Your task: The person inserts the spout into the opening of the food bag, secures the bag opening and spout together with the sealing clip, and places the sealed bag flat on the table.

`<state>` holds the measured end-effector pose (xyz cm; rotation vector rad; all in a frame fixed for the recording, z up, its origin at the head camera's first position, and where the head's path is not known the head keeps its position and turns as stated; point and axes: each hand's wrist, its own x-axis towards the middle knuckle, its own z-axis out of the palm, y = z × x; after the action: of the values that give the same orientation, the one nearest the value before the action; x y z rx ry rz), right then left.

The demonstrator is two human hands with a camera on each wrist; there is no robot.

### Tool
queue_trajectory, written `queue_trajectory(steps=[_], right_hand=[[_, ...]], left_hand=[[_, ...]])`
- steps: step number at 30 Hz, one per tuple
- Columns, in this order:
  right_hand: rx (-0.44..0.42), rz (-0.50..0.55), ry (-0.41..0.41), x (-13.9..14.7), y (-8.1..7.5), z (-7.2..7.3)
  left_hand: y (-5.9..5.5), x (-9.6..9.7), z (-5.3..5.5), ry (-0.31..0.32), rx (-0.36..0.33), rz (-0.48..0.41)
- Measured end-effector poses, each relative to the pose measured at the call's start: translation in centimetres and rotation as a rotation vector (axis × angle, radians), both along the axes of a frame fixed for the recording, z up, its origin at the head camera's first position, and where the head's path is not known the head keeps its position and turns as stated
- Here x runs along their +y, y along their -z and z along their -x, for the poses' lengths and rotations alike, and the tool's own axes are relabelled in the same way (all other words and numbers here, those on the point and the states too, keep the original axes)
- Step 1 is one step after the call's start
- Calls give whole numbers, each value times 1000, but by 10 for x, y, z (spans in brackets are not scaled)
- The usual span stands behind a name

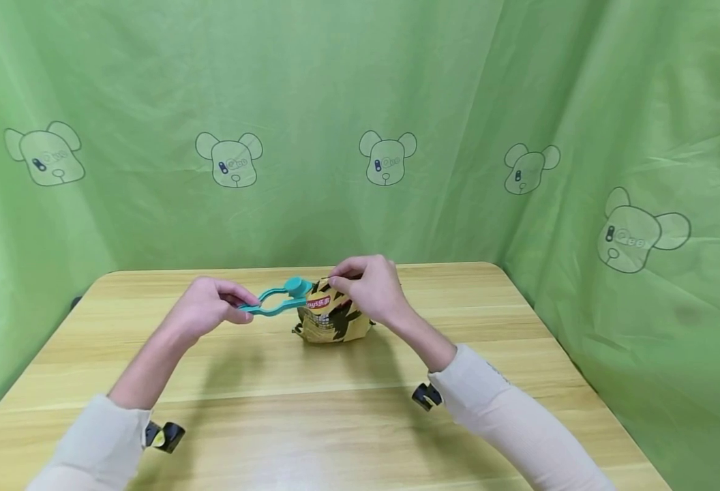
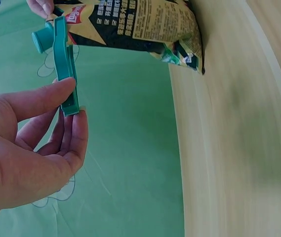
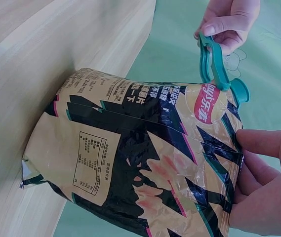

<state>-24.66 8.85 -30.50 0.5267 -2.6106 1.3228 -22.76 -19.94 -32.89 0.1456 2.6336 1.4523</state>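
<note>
A yellow and black chip bag [image 1: 335,320] with a red label stands on the table, its top edge uppermost. My right hand [image 1: 373,286] pinches that top edge between thumb and fingers, as the right wrist view shows close up. From the left, my left hand [image 1: 213,307] holds a teal bag clip [image 1: 274,310] by its tail end. The clip has a round spout with a cap [image 2: 42,38], and its two arms bow apart in the middle. Its spout end sits right at the bag's upper left corner [image 3: 229,101].
The light wooden table [image 1: 311,429] reaches back to a green curtain [image 1: 311,82] printed with bear heads, which also hangs along both sides. A black wrist camera [image 1: 165,436] sits at the left cuff, another black mount [image 1: 426,395] at the right cuff.
</note>
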Motion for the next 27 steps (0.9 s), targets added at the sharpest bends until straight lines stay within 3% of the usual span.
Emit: queue_trajectory(steps=[13,27], right_hand=[[-1,-5,0,0,-1,0],[-15,-2,-1,0,1,2]], left_hand=[[3,13,1,11,-21,-73],[3,30,5,37,0,-156]])
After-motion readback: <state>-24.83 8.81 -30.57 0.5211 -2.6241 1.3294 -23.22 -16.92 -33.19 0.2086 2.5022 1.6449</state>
